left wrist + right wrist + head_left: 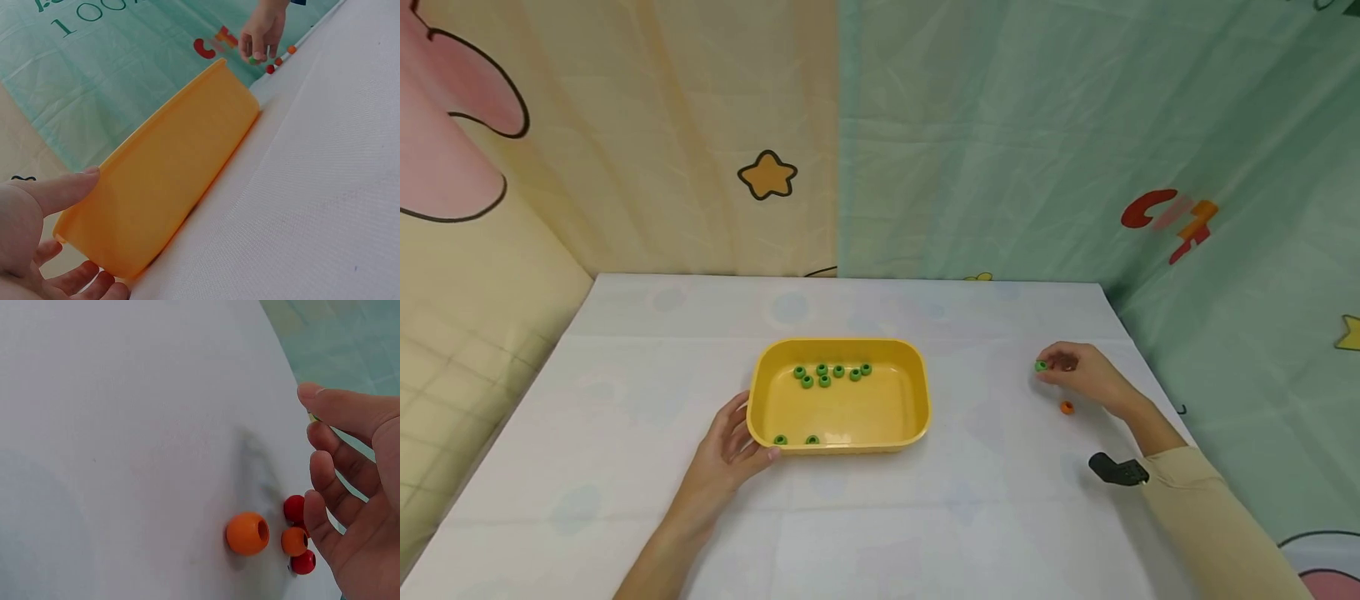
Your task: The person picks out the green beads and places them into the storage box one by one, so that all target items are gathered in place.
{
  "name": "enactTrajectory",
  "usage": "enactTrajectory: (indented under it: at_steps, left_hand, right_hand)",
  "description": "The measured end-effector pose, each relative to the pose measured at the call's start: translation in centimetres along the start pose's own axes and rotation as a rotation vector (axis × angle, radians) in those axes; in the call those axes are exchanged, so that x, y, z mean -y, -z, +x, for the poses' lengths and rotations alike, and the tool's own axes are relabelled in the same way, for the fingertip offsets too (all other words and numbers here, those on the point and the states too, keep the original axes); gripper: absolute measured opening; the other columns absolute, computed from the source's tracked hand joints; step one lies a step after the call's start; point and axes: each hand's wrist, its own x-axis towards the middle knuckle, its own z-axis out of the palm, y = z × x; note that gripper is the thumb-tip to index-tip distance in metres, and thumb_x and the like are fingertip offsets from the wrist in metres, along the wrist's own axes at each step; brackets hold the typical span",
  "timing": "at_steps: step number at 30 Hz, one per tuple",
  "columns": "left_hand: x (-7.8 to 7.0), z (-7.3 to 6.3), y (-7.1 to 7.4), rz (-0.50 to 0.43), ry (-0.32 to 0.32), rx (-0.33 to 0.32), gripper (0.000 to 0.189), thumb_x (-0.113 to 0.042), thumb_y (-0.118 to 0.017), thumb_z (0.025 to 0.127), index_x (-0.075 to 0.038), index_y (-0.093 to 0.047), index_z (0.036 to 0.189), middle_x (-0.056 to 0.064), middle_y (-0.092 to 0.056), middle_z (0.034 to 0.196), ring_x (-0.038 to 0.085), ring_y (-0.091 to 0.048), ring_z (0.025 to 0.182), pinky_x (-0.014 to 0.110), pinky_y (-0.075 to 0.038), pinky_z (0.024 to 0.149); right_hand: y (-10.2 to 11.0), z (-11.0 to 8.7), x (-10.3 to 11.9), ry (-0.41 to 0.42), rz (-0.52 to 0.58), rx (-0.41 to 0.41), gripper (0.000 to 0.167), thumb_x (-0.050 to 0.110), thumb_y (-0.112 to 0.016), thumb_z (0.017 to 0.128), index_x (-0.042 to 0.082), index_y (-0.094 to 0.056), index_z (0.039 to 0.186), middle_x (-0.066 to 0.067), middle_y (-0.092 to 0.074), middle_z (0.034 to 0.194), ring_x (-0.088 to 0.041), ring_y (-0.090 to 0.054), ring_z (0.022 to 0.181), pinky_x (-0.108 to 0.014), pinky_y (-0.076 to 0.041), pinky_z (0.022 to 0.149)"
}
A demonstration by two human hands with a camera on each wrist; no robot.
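A yellow plastic tray [850, 425] stands on the table, with several green beads [824, 381] lying in it, most toward its far side and two by the near wall. My left hand [726, 450] grips the tray's left end, thumb on the near side and fingers round the corner. Off to the right, my right hand [1086, 375] pinches a green bead [1041, 366] between thumb and forefinger above the table. In the right wrist view the fingertips mostly hide that bead. Below this hand lies an orange bead [247, 534].
Beside the orange bead, a few red beads [303, 562] and a smaller-looking orange bead [294, 541] lie under the right hand. A white cloth [985, 533] covers the table. Printed curtains [970, 150] hang behind and along the sides. A black device [1117, 470] sits at the right wrist.
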Motion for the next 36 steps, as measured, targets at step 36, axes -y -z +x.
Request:
enactTrajectory:
  at_steps: [36]
  left_hand:
    - [0.1, 0.1, -0.1, -0.005, 0.003, -0.006, 0.094, -0.004, -0.08, 0.091, -0.014, -0.021, 0.164, 0.012, -0.03, 0.162, 0.032, -0.033, 0.147, 0.015, -0.044, 0.104]
  right_hand:
    - [-3.9, 5.6, 6.7, 0.116, 0.062, 0.152, 0.02, 0.017, -0.08, 0.093, 0.007, -0.071, 0.108, -0.006, -0.066, 0.102, -0.026, -0.057, 0.095, -0.031, -0.05, 0.073]
